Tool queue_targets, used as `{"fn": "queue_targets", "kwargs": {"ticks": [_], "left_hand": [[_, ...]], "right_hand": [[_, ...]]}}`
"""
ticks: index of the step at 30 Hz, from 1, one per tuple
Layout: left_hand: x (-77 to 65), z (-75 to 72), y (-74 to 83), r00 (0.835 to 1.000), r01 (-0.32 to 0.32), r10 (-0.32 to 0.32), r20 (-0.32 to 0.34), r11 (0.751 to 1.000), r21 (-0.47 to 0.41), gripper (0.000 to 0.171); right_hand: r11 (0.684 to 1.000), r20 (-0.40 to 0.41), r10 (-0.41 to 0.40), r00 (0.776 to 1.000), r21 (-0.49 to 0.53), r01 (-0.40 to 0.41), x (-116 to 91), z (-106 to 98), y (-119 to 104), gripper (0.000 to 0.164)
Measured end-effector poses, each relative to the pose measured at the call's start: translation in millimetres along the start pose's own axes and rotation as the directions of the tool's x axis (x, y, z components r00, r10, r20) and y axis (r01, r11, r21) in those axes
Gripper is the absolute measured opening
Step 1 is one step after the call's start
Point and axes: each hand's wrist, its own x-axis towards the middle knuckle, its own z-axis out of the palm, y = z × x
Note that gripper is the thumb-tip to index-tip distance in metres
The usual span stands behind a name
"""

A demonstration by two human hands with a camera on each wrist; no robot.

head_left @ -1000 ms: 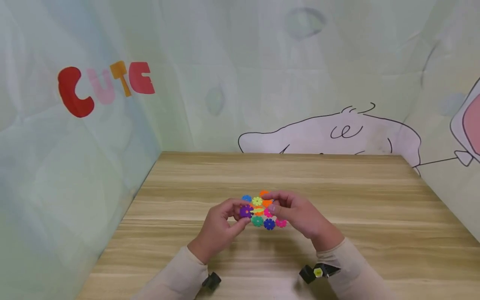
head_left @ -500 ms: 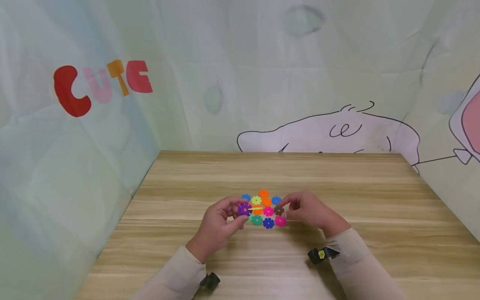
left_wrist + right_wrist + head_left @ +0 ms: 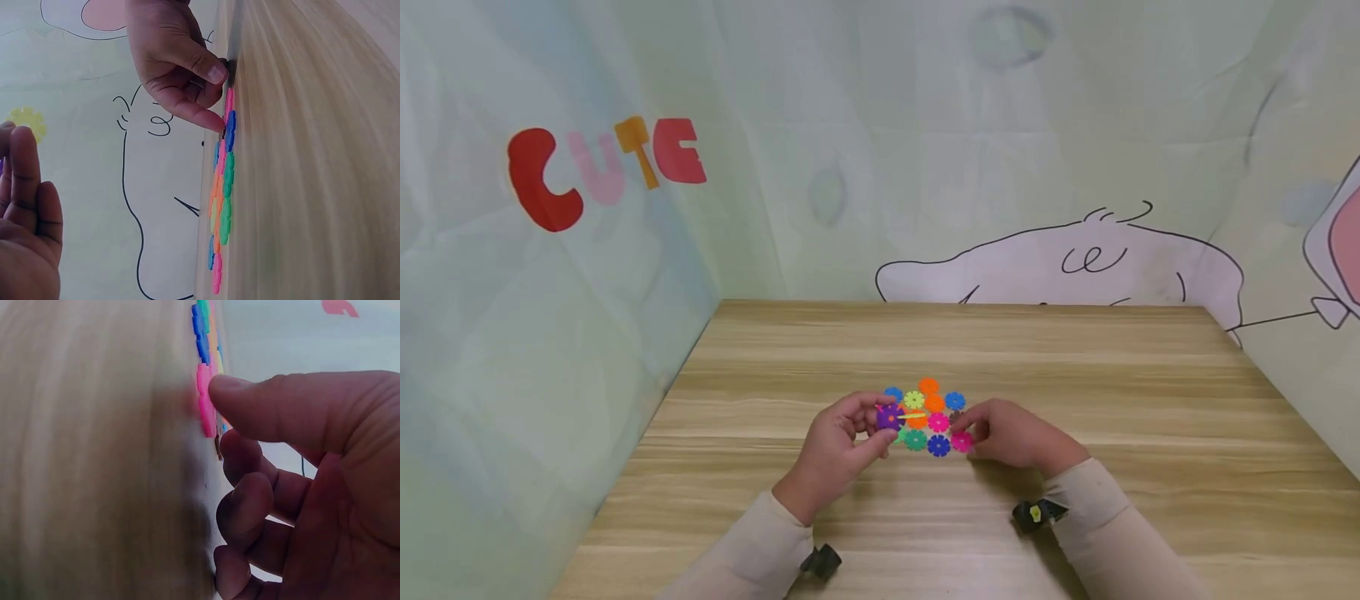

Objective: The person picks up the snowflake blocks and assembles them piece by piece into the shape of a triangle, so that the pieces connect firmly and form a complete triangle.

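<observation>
Two small flower-shaped plastic discs with notched edges, a purple disc (image 3: pixel 886 422) and a yellow disc (image 3: pixel 913 416) seen on its edge, are raised over the table by the left hand (image 3: pixel 838 452). Its thumb and index finger pinch the purple one, and the yellow one stands out from it; they seem to be joined, although the joint itself is too small to see.

Beneath and beside them, about a dozen discs of the same kind lie flat in a close group. The right hand (image 3: pixel 1018 437) is at the right border of this group. Its index finger reaches to a brown disc (image 3: pixel 956 415), with a bright pink disc (image 3: pixel 961 442) just beside. In the left wrist view the thumb stands apart from the index finger, so I judge that nothing is grasped by this hand. A dark blue disc (image 3: pixel 938 446) and a green disc (image 3: pixel 915 440) form the near row.

I think the step in hand is choosing and picking a loose disc while the left hand keeps the pair ready. The next move probably calls for lifting the brown disc by its thin rim without disturbing its neighbours.

Around is the wood-patterned table (image 3: pixel 775 350), then a pale printed cloth wall (image 3: pixel 775 167).
</observation>
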Motion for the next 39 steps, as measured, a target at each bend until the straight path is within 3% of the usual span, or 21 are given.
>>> {"fn": "queue_targets", "kwargs": {"ticks": [8, 27, 30, 34, 39], "left_hand": [[0.3, 0.6, 0.1, 1.000, 0.010, -0.010, 0.002, 1.000, 0.008, 0.035], [0.3, -0.3, 0.3, 0.998, 0.056, -0.056, -0.004, 0.997, -0.049, 0.035], [0.5, -0.8, 1.1, 0.998, 0.062, -0.063, -0.009, 0.996, -0.062, 0.034], [0.6, -1.5, 0.2, 0.998, 0.066, -0.067, -0.011, 0.995, -0.079, 0.033], [1.0, -1.9, 0.1, 0.998, 0.055, -0.055, -0.006, 0.994, -0.091, 0.033]], "right_hand": [[0.999, -0.015, 0.046, 0.999, -0.019, -0.046, -2.2, 3.2, -2.8, 0.028], [0.999, 0.029, -0.033, 0.999, -0.010, 0.033, -1.7, 5.3, -1.9, 0.029], [0.998, 0.035, -0.053, 0.998, 0.036, 0.052, -1.2, 4.8, -2.1, 0.024], [0.982, -0.019, -0.092, 0.996, 0.162, 0.094, -1.1, 1.4, -6.9, 0.021], [0.914, -0.145, -0.154, 0.977, 0.355, 0.197, -8.8, -5.1, -26.8, 0.025]]}}
